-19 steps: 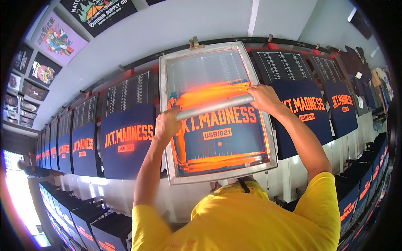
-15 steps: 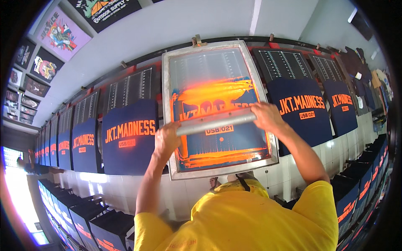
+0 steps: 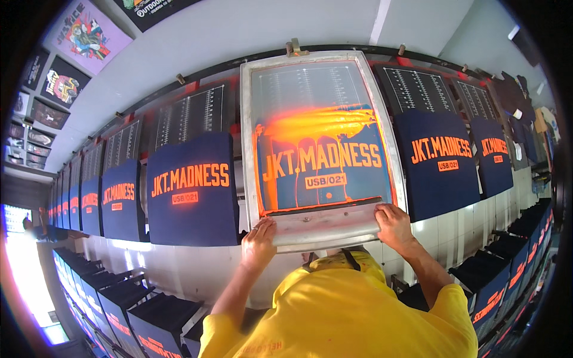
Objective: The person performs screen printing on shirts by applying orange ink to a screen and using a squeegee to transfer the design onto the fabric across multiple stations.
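Note:
A silver-framed printing screen (image 3: 385,125) lies over a navy shirt, whose orange lettering shows through the mesh. Across the screen's near end rests a wide metal squeegee (image 3: 325,224), tilted so that its broad face shows. My left hand (image 3: 259,240) is closed round the squeegee's left end, and my right hand (image 3: 395,227) grips its right end. Thick orange ink (image 3: 322,123) is banked across the far half of the mesh. Thin orange streaks run from it over the lettering and along both sides.
Navy shirts with orange print lie on boards to the left (image 3: 191,185) and right (image 3: 441,161). A dark rail (image 3: 209,73) with metal clamps runs behind the boards. More printed shirts (image 3: 161,316) line a second row behind me. Sample prints (image 3: 89,33) hang on the wall.
Both hands have drawn the squeegee toward me, from mid-screen to the near end. The lettering beneath is now uncovered, and the ink bank stays at the far side.

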{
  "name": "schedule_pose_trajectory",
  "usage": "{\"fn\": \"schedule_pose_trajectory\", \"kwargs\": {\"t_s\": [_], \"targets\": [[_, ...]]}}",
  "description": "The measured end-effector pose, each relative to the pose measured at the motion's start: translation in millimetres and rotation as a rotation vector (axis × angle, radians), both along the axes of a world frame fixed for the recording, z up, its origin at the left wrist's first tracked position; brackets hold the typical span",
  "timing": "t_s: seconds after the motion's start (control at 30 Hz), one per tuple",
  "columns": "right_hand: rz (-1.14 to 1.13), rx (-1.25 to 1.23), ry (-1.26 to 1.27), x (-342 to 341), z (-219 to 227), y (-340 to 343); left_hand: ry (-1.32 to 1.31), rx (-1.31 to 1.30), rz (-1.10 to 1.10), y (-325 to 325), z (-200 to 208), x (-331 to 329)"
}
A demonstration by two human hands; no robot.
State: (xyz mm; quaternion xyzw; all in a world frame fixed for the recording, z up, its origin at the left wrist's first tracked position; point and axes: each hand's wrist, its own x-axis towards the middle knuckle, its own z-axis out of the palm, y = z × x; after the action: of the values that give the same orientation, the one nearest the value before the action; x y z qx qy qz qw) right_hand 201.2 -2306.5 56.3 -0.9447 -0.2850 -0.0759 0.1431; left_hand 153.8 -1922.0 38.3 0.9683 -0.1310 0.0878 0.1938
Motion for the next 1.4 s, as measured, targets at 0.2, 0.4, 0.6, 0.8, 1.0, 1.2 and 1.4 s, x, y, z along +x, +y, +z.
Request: {"fn": "schedule_pose_trajectory", "kwargs": {"t_s": [0.2,0.4,0.6,0.8,1.0,1.2,1.4], "targets": [[-0.011,-0.025,-0.054,80,-11,8,0.026,0.051,-0.072,15,2,91],[-0.025,-0.049,0.004,173,-1,18,0.056,0.028,-0.049,23,7,190],[-0.026,-0.115,0.084,220,13,14,0.072,0.057,-0.034,21,15,233],[-0.025,-0.112,0.095,235,49,18,0.161,0.152,0.016,22,50,247],[-0.042,-0.059,-0.011,218,87,14,0.036,0.081,0.010,16,89,225],[-0.076,-0.101,-0.001,137,80,0,-0.022,-0.052,0.016,5,91,145],[-0.026,-0.006,-0.126,32,39,-11,0.048,-0.064,0.014,-8,65,38]]}}
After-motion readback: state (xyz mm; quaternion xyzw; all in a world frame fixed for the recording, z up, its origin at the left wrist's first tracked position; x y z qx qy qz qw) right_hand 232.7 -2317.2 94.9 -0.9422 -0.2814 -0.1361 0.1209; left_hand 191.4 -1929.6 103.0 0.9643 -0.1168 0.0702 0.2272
